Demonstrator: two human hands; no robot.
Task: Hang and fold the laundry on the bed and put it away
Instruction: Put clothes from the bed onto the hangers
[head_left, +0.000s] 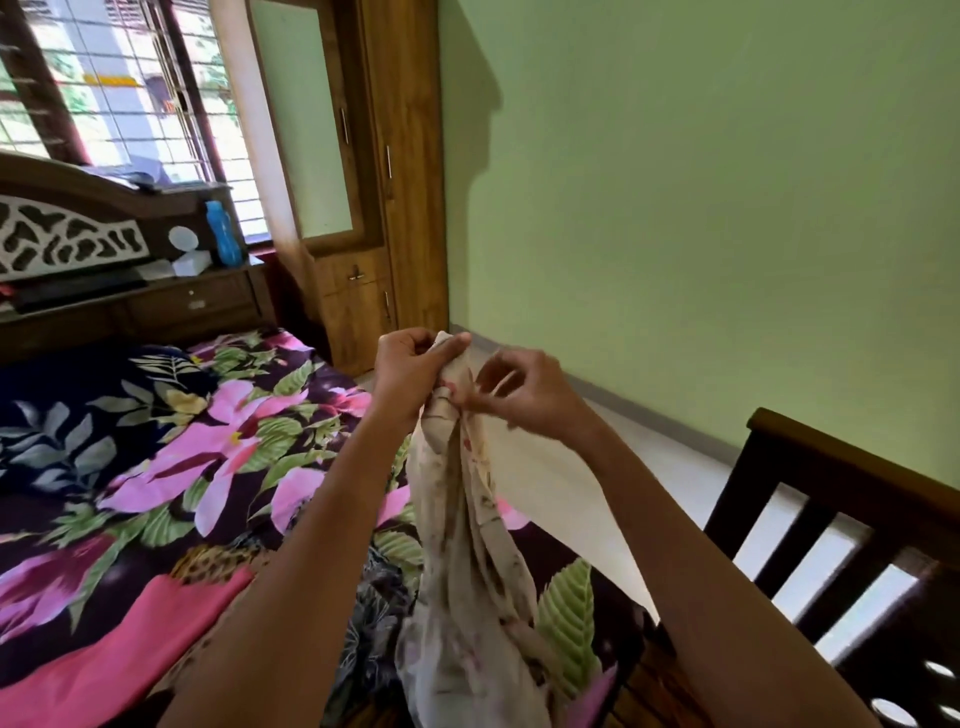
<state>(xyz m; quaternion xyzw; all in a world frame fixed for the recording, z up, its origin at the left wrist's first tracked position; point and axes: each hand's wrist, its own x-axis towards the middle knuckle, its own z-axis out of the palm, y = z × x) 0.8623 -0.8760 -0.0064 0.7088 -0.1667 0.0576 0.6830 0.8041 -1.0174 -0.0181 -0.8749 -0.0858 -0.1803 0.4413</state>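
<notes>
cream floral-print garment (467, 545), gathered into a long bunch and held upright over the near right part of the bed (156, 441). top end gripped between both hands; lower end hanging down to the bottom edge of view, in front of the dark floral bedsheet. plain off-white panel (545, 493) of the same garment spread out to the right, under the right forearm.

left hand (410, 369): closed round the top of the bunch, fingers (452, 344) curled and pressed together, thumb laid across the upper edge. right hand (524, 395): just beside the left, touching the cloth; fingers (501, 364) curled, thumb and forefinger pinching a fold just below the left-hand grip. slight motion blur on the right hand; exact fold not discernible.

on the bed, left of the arms: pink cloth (104, 639) lying flat, with a leopard-print piece (218, 564) touching its upper edge. dark patterned cloth (374, 613) between the forearms, partly hidden.

at the far end of the bed: carved wooden headboard (67, 234), with a blue bottle (223, 234) upright on its side shelf. beyond it: wooden wardrobe (400, 156) with mirror door, beside a barred window (119, 88). to the right: green wall (727, 182). at lower right: dark slatted footboard (841, 519).
</notes>
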